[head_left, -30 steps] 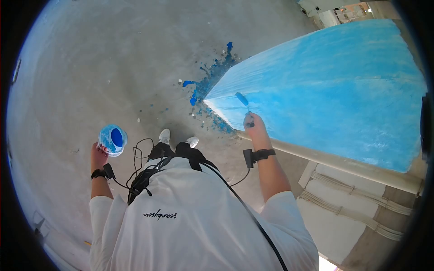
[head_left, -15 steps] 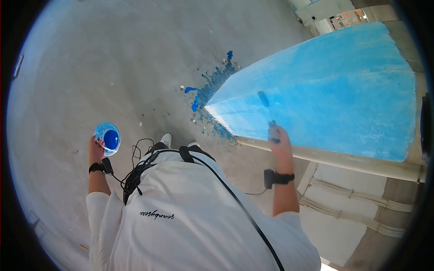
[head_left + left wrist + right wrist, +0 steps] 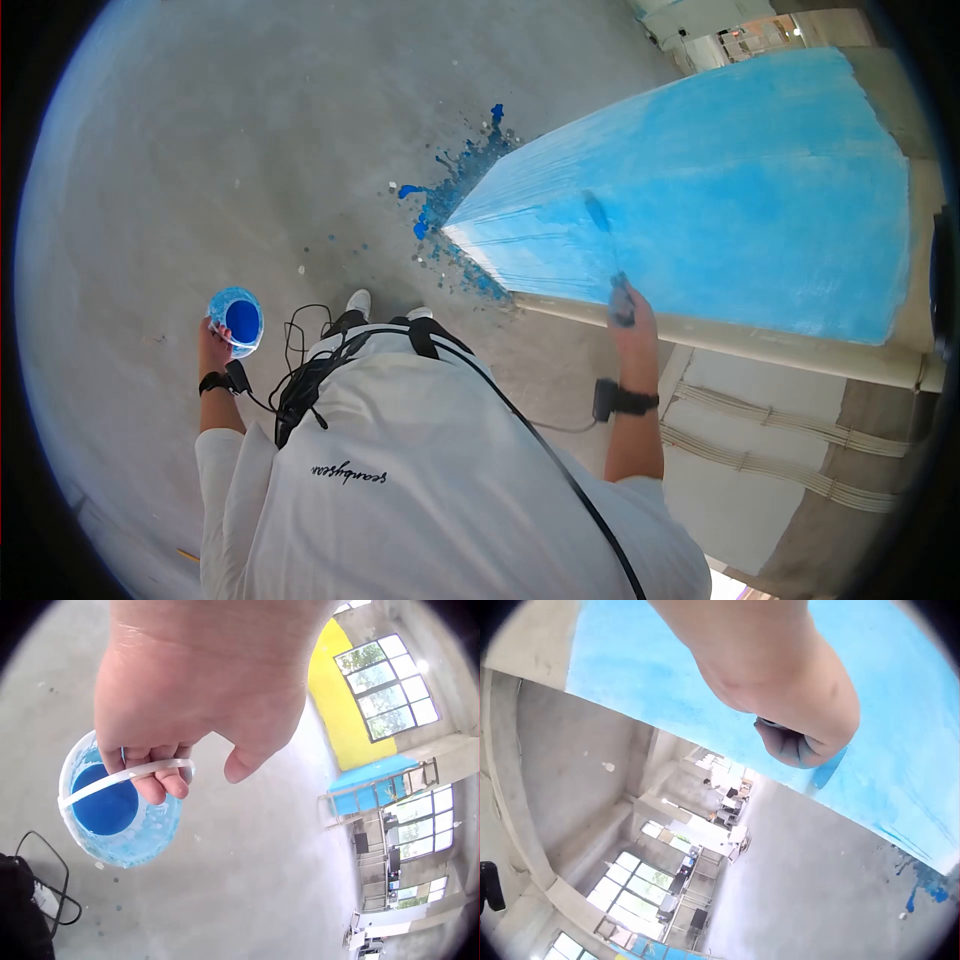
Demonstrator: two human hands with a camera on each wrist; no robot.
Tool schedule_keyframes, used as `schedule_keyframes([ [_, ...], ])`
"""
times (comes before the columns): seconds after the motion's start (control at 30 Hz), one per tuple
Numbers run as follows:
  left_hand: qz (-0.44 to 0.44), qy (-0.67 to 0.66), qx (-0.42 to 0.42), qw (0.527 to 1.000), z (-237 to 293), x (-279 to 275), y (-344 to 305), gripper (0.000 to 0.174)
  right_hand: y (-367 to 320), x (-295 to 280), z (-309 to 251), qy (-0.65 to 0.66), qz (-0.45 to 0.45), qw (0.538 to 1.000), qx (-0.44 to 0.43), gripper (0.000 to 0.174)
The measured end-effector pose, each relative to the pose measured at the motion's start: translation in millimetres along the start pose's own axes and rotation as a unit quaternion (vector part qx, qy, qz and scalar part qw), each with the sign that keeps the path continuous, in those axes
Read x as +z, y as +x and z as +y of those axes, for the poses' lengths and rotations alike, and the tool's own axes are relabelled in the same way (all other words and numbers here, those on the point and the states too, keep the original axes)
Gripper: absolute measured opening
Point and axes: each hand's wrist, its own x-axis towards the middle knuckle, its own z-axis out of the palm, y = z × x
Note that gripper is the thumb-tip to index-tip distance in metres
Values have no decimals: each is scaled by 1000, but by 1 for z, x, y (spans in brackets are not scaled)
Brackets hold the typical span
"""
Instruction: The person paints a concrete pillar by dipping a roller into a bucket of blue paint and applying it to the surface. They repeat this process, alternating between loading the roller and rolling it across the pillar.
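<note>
A white plastic bucket (image 3: pixel 161 829) of deep blue paint hangs low at the left side. Its thin white handle (image 3: pixel 124 776) runs across the fingers of my left hand (image 3: pixel 214 345), which are curled round it while the thumb points away. My right hand (image 3: pixel 634 312) grips the handle of a small paint roller (image 3: pixel 598 212), blurred in the head view. The roller overlaps a light-blue painted wall (image 3: pixel 760 200). In the right wrist view the fist hides most of the handle, and the blue roller sleeve (image 3: pixel 830 769) shows beyond it.
Blue paint splashes (image 3: pixel 420 195) spread over the grey floor (image 3: pixel 250 130) along the wall's foot. Black cables (image 3: pixel 300 385) hang at my waist near my shoes. A pale ledge (image 3: pixel 720 328) and bundled pipes (image 3: pixel 780 415) run at the right.
The right hand and roller have moved rightward along the blue wall in the head view. The left hand still holds the bucket, now slightly further left.
</note>
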Motion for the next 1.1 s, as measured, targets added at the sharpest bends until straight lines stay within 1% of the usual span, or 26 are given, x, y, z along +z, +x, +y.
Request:
schedule_keyframes([
  [0.07,-3,-7,7,1000,-4,5,-7,47,-24,8,-3,-17,52,997,-57,20],
  [0.1,-6,-10,19,1000,-6,4,-8,48,-21,7,-6,-19,56,997,-57,20],
  [0.17,-3,-2,6,1000,-6,4,-9,47,-2,2,-5,9,44,999,-28,17],
  [0.2,-2,6,-5,1000,-2,5,-5,46,16,4,3,9,50,998,-26,17],
  [0.27,5,26,-9,1000,5,19,-25,44,72,3,13,-16,90,996,-12,7],
  [0.3,8,44,-9,999,7,25,-37,42,111,-17,12,-8,112,993,19,6],
  [0.33,14,50,-10,999,11,25,-35,42,145,-33,12,1,136,990,48,6],
  [0.37,-29,58,2,998,12,17,-30,41,158,-31,17,4,143,988,53,6],
  [0.4,-73,65,15,995,12,13,-27,40,171,-23,26,1,189,982,25,6],
  [0.43,-71,69,14,995,14,24,-39,40,178,-23,34,-2,233,973,-3,6],
  [0.47,-46,80,10,996,20,36,-55,40,176,-29,32,4,236,972,1,6],
  [0.5,-23,93,5,995,25,48,-67,39,170,-39,27,27,194,981,8,5],
  [0.53,-22,101,3,995,29,47,-65,39,157,-44,17,50,153,987,15,8],
  [0.57,-29,101,-1,994,28,45,-56,42,138,-52,5,54,157,986,13,8],
  [0.63,-38,99,-4,994,24,50,-52,45,80,-44,-18,39,64,997,34,9],
  [0.7,-10,111,13,994,20,62,-58,52,29,-41,-32,86,11,996,29,14],
  [0.77,-10,112,16,993,21,66,-56,55,-14,-17,-37,111,21,993,18,14],
  [0.83,-11,116,19,993,23,76,-57,59,-18,-18,-40,137,32,990,5,15],
  [0.9,-20,126,27,991,24,81,-60,51,2,-29,-33,130,-9,991,27,15],
  [0.93,-15,129,29,991,25,85,-64,51,23,-35,-26,87,23,996,12,13],
  [0.97,-38,128,34,991,27,91,-71,44,51,-44,-19,45,54,998,-1,11],
  [1.0,-59,125,40,990,27,96,-81,38,89,-57,-14,54,68,996,16,9],
  [1.03,-49,126,44,990,30,103,-95,38,133,-69,-9,63,81,994,35,7],
  [1.1,-51,126,46,990,35,129,-121,28,199,-84,6,95,152,983,48,7],
])
